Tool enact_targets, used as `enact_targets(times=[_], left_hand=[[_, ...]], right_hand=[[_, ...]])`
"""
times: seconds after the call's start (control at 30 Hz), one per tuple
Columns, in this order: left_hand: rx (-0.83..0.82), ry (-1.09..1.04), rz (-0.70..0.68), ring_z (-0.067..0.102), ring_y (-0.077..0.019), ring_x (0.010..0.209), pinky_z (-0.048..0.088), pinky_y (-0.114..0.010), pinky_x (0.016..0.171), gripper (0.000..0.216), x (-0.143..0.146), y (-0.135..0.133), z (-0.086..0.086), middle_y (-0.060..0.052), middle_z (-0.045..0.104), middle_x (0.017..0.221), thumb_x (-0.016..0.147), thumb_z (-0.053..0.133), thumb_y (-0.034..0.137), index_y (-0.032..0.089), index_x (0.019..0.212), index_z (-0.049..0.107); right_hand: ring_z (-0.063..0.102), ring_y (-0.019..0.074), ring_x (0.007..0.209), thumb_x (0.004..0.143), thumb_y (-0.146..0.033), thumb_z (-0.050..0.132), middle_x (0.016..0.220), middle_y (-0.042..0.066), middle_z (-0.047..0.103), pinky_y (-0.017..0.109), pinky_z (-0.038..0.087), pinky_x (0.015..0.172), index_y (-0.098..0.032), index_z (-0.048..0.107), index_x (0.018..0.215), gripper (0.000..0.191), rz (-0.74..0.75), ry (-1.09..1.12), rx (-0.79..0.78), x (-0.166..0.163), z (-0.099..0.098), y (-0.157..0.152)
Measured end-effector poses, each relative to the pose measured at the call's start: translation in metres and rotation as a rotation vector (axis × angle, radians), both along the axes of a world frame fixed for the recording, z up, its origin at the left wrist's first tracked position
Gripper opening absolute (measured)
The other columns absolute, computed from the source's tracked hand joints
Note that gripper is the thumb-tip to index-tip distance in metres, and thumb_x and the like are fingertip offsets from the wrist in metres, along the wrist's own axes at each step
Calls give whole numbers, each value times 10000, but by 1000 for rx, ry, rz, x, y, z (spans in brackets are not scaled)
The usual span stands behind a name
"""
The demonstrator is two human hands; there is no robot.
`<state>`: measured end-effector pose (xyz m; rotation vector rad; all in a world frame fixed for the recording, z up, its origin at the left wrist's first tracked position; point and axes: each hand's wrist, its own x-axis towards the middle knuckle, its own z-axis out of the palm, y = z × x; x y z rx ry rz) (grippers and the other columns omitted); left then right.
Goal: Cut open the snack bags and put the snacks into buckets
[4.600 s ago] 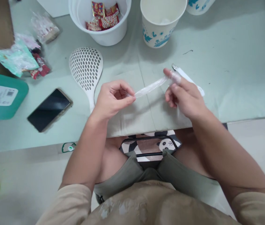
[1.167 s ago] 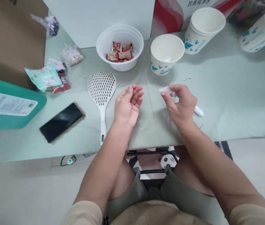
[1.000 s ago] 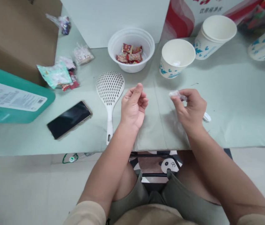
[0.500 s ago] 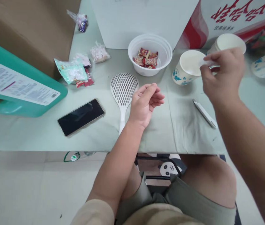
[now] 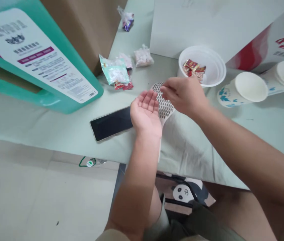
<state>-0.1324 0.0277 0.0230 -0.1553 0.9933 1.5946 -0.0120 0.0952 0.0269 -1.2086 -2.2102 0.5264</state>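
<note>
My left hand point(image 5: 145, 112) rests palm up on the pale green table point(image 5: 232, 140), its fingers spread and nothing visible in it. My right hand point(image 5: 183, 95) reaches across from the right. Its fingertips are pinched together just beside the left fingertips, and whatever is between them is hidden. Both hands lie over a white slotted spoon point(image 5: 166, 108), which shows between them. A white bowl point(image 5: 213, 65) with red wrapped candies point(image 5: 193, 67) stands just behind the right hand. A black phone point(image 5: 110, 123) lies to the left of my left hand.
A paper cup point(image 5: 242, 88) with blue print and a stack of cups point(image 5: 282, 75) stand at the right. Snack packets point(image 5: 116, 72) lie behind the phone. A teal box point(image 5: 38, 63), a cardboard box point(image 5: 86, 30) and a red-and-white carton point(image 5: 269, 43) ring the table. A panda-print bag point(image 5: 187, 193) sits below.
My right hand has swung left from above the paper cup to my left fingertips; the clear wrapper it pinched no longer shows. My left palm has turned up and opened. The view has shifted left.
</note>
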Motion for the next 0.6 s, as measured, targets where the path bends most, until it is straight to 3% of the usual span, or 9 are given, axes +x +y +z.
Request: enact_targets(times=[0.07, 0.17, 0.3, 0.37, 0.43, 0.53, 0.6], left_hand=[[-13, -14, 26, 674, -177, 1306, 572, -258, 986, 263, -13, -1, 2, -93, 724, 1285, 980, 368, 327, 209, 999, 603], [-21, 4, 64, 611, -187, 1382, 556, -266, 1022, 257, -29, -1, 1, -102, 672, 1348, 952, 369, 342, 212, 1017, 581], [-39, 42, 138, 611, -183, 1370, 548, -284, 1017, 183, -42, 1, -7, -85, 659, 1287, 905, 410, 333, 237, 1014, 523], [-21, 67, 143, 633, -194, 1338, 549, -302, 1003, 152, -45, 1, -12, -78, 661, 1212, 883, 436, 337, 245, 991, 490], [0, 66, 135, 657, -204, 1293, 553, -307, 976, 135, -45, 1, -15, -73, 653, 1131, 882, 449, 345, 242, 965, 476], [14, 22, 137, 690, -202, 1214, 556, -297, 935, 116, -43, -1, -14, -59, 635, 1034, 903, 455, 339, 229, 928, 483], [25, 16, 151, 706, -199, 1170, 558, -291, 922, 124, -41, -3, -13, -49, 631, 1002, 920, 464, 339, 220, 915, 495]], right_hand=[[722, 212, 831, 953, -225, 625, 913, 28, 773, 355, 544, 786, -258, 722, 943, 103, 90, 10, -22, -32, -8, 11], [718, 229, 1093, 910, -145, 647, 1229, 30, 737, 353, 568, 897, -290, 686, 1131, 267, 182, -24, 2, -74, -17, 35], [686, 272, 1163, 793, -242, 826, 1382, 30, 670, 374, 594, 831, -324, 629, 1263, 516, 251, -102, 81, -121, -35, 74], [679, 291, 1170, 716, -266, 885, 1393, 25, 667, 377, 589, 799, -351, 636, 1258, 603, 267, -181, 89, -137, -43, 87], [678, 284, 1164, 733, -277, 861, 1339, 28, 685, 363, 577, 802, -357, 647, 1250, 565, 264, -292, 80, -146, -45, 94], [684, 264, 1161, 849, -268, 723, 1265, 23, 686, 363, 557, 895, -318, 631, 1311, 474, 238, -396, 86, -147, -36, 93], [676, 252, 1153, 842, -188, 683, 1228, 16, 685, 385, 544, 974, -258, 615, 1328, 496, 195, -370, 116, -142, -26, 90]])
